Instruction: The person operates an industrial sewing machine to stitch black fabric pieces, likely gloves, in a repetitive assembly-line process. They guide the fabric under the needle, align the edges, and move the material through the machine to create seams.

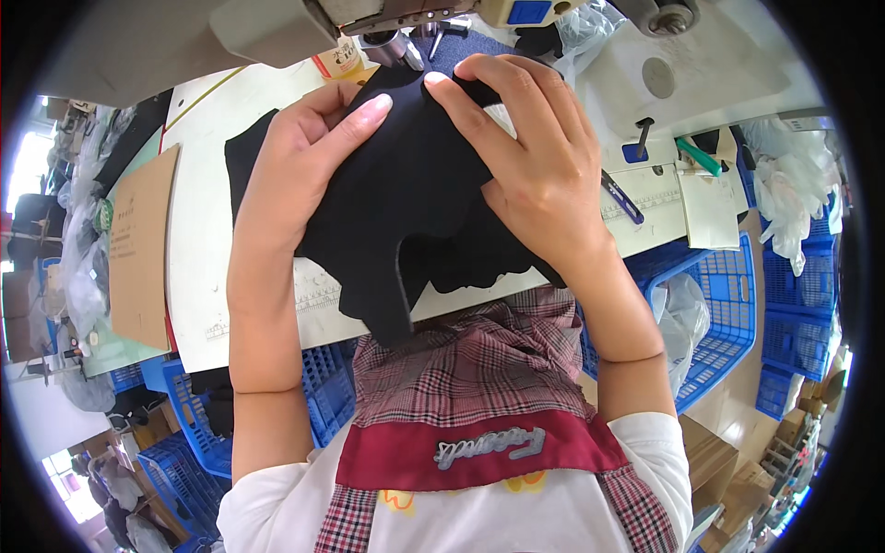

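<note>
Black fabric (396, 184) lies over the front of the sewing table (205, 212), its cut lower edge hanging loosely toward my lap. My left hand (304, 152) is closed on the left part of the cloth, thumb on top and fingers curled under. On the other side, my right hand (539, 147) grips the fabric, with its index and middle fingertips pressing on it close to the metal parts under the sewing machine head (396, 53). The right thumb is mostly hidden behind the hand. The needle area is partly covered by cloth and machine.
To my right are a purple cutter knife (623, 197), a green-handled tool (699, 157) and a blue basket (737, 304) with plastic bags. A cardboard sheet (143, 244) stands at the left. A yellow-labelled container (339, 61) sits behind my left hand.
</note>
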`<state>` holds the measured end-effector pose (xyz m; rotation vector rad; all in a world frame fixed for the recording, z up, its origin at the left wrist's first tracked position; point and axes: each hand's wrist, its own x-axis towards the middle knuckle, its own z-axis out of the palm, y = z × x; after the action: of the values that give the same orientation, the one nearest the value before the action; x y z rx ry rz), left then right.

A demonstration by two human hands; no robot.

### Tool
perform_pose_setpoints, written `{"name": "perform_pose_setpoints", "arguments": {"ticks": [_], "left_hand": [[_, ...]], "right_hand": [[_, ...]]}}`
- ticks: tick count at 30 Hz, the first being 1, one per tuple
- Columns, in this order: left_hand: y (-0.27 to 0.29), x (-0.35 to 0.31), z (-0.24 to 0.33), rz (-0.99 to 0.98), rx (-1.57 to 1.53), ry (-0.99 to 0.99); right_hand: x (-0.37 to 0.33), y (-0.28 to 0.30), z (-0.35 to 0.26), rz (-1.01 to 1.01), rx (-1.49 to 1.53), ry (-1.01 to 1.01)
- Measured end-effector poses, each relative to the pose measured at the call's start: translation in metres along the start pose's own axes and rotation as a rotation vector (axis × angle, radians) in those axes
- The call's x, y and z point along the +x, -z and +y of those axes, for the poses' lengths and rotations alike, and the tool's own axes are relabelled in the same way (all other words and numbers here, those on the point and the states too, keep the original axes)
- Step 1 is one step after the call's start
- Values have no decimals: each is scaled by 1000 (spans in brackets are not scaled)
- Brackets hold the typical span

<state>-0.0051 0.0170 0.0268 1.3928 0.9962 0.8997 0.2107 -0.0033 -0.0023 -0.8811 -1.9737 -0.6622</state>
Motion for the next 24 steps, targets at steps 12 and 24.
{"name": "perform_pose_setpoints", "arguments": {"ticks": [12,24], "left_hand": [[-23,0,-10,112,-180,-75],[-33,-4,-23,297,-219,-115]], "right_hand": [[-3,4,-1,5,29,31],[-10,1,18,105,180,76]]}}
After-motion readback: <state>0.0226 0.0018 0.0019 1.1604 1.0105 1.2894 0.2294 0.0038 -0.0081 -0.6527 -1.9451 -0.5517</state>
